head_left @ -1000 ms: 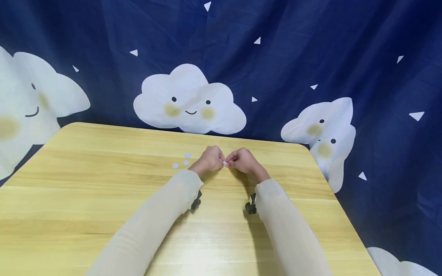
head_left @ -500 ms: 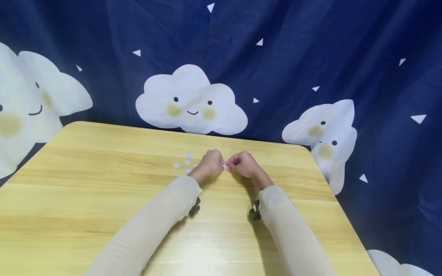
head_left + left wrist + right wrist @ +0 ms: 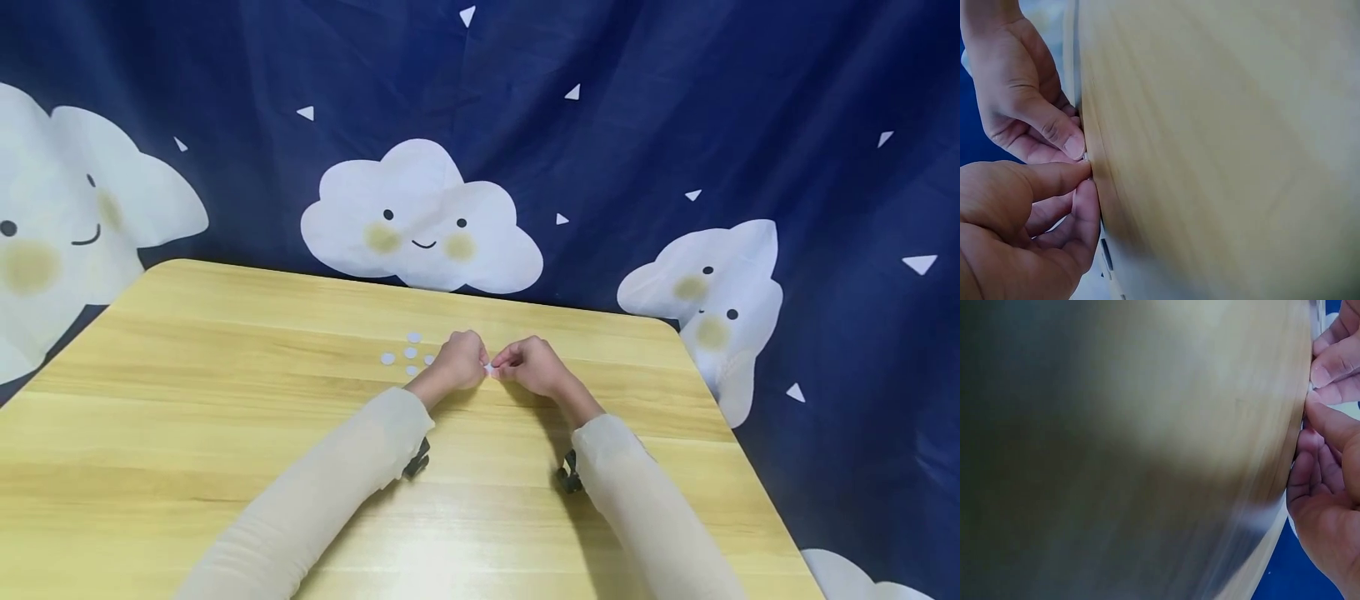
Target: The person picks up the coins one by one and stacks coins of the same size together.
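Note:
My left hand point(image 3: 459, 360) and right hand point(image 3: 536, 367) meet fingertip to fingertip over the far part of the table. Between them, in the head view, is a small white disc point(image 3: 490, 368), pinched by thumb and finger from both sides. Most of it is hidden by the fingertips. From the left wrist view, the left hand point(image 3: 1016, 225) is the lower one, its thumb touching the other hand's fingertips. In the right wrist view, the right hand point(image 3: 1329, 481) sits below the left. Several more white discs point(image 3: 411, 353) lie flat just left of my left hand, one partly covered by it.
The wooden table point(image 3: 225, 433) has a rounded far edge and corners. Behind it hangs a dark blue curtain point(image 3: 637, 150) with white clouds and triangles. Black wrist cameras point(image 3: 570, 473) are strapped under both light sleeves point(image 3: 652, 500).
Both hands have come slightly nearer to me, still meeting at the small disc. More of the discs beside the left hand now show. The head view has shifted a little.

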Demonstrator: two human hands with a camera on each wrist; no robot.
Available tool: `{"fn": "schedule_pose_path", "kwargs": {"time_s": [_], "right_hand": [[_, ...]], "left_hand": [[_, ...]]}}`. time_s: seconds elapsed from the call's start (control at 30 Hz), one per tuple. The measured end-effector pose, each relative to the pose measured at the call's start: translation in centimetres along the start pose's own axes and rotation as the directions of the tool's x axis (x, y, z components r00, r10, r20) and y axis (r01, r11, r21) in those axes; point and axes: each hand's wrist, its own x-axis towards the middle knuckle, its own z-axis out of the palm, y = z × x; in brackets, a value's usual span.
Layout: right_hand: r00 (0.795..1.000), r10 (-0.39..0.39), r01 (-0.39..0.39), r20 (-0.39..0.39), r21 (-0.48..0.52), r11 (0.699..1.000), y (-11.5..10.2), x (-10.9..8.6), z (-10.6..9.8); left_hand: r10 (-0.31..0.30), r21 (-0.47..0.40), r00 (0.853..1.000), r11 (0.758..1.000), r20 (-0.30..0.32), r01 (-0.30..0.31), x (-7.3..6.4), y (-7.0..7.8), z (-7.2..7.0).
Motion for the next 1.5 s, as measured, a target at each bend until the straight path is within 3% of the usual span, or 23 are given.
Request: {"fn": "schedule_pose_path", "kwargs": {"time_s": [0.67,0.83,1.03,1.2,1.3,1.5], "right_hand": [[0.998,-0.053,0.053,0.026,0.024,0.998,-1.4,-1.3,1.3],[0.997,-0.062,0.060,0.045,0.045,0.997,-1.9,-1.6,1.7],[0.988,-0.138,0.135,0.068,0.057,0.989,-2.5,-1.8,2.3],[0.981,-0.171,0.165,0.094,0.066,0.984,-3.0,-1.9,3.0],[0.979,-0.174,0.167,0.104,0.071,0.983,-3.5,-2.1,3.4],[0.982,-0.146,0.139,0.118,0.066,0.988,-4.4,-2.5,3.9]], "left_hand": [[0.016,0.012,1.000,1.000,0.007,-0.016,-1.9,-0.7,-0.3],[0.012,0.018,0.999,1.000,0.033,-0.013,-2.6,-0.8,-0.7],[0.010,0.024,0.999,1.000,0.049,-0.011,-3.5,-1.3,-1.3],[0.059,0.022,0.997,0.998,0.051,-0.060,-4.3,-2.2,-1.8],[0.074,0.017,0.995,0.997,0.059,-0.075,-4.8,-2.6,-2.0],[0.045,0.025,0.996,0.999,0.071,-0.047,-5.4,-2.9,-2.2]]}}
